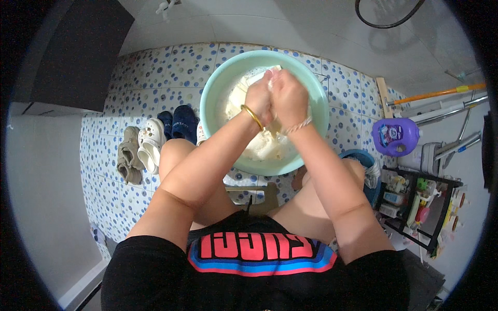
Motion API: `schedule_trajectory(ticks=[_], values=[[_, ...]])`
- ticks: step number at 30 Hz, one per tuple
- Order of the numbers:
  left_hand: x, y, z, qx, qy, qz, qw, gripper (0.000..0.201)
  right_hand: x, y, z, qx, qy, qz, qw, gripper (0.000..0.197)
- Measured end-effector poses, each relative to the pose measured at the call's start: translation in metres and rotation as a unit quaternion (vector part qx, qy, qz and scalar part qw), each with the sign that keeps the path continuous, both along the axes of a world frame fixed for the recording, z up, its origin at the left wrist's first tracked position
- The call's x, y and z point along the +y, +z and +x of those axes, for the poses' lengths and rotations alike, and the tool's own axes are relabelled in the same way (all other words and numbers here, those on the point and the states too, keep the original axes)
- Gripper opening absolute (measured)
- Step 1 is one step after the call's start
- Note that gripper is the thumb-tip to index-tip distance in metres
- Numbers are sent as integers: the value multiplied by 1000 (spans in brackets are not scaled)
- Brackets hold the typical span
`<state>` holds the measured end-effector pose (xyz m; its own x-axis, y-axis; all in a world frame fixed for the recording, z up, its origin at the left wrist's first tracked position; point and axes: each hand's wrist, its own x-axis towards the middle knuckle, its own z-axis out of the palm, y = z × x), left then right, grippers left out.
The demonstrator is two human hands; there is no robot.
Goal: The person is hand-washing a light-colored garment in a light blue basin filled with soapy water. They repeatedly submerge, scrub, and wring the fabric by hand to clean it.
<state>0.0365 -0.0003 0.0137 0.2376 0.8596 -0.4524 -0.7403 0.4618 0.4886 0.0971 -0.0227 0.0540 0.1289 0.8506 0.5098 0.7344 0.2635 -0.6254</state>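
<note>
A pale green basin (211, 96) stands on the floor in front of me, between my knees. Sudsy water and a cream-coloured cloth (268, 146), perhaps a garment, fill much of it. My left hand (259, 98), a gold bangle at its wrist, is closed on a bunched part of the cloth over the basin. Right beside it my right hand (289, 96), with a pale braided band, grips the same cloth, slightly blurred. The two fists are pressed close together, and their fingers are partly hidden.
White clogs (150, 144), taupe shoes (130, 155) and navy slippers (183, 123) stand left of the basin. At right are a purple detergent jug (396, 136), a blue bucket (372, 193) holding cloth, a black rack (436, 210) of bottles and an orange pole (433, 94).
</note>
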Motion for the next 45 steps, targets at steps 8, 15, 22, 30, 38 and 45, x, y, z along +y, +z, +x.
schedule_trajectory(ticks=[8, 15, 22, 30, 38, 45], values=[[0, 41, -20, 182, -106, 29, 977, 31, 14, 1, 17, 48, 36, -123, 991, 45], [32, 38, -58, 527, -48, 334, 780, 33, -13, 24, 51, 397, 308, -480, 720, 42], [-6, 49, -41, 476, -199, 222, 828, 40, -16, 5, 69, 714, 279, -274, 582, 26], [-21, 19, -13, 294, -213, 322, 874, 34, -23, 26, 72, 598, 263, -231, 721, 23], [-26, 92, -33, 90, -266, 290, 915, 31, -7, 39, 92, 457, 150, -184, 857, 29], [-11, 113, -55, 31, -142, 303, 942, 25, -3, 39, 81, 289, 134, -142, 937, 35]])
